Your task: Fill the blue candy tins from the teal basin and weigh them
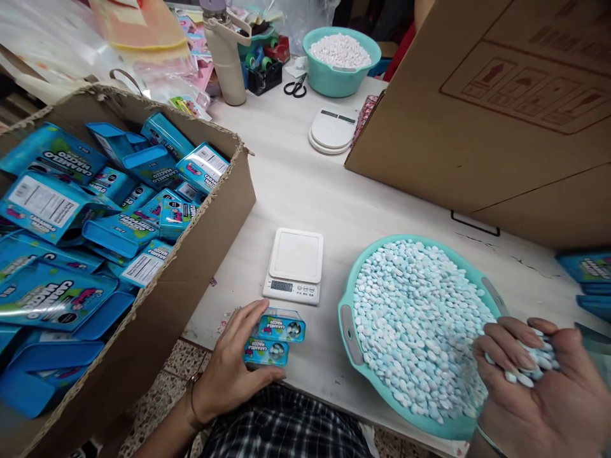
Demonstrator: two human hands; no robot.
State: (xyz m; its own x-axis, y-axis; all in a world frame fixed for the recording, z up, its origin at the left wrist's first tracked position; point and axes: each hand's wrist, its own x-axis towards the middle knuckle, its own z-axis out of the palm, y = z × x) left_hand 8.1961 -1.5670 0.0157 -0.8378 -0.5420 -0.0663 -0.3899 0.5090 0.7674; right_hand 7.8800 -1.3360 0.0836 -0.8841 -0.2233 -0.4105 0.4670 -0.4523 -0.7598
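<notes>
My left hand [236, 366] is closed around two small blue candy boxes [274, 341] at the table's front edge, fingers on the far side and thumb on the near side. Pale candies show through their round windows. My right hand [539, 375], palm up with fingers curled, grips a handful of white and pale blue candies [534, 362] above the right rim of a turquoise basin [351, 280]. More of the same candies fill that basin. Between the boxes and the basin's far side sits a white digital kitchen scale [296, 257] with a bare platform.
At left stands a cardboard box [210, 248] full of blue candy packages [114, 222]. A large carton [501, 127] blocks the far right. Toward the back are a second scale [331, 130], scissors [296, 87], another basin of candies [334, 79], a tumbler [229, 63] and tape dispensers [265, 70].
</notes>
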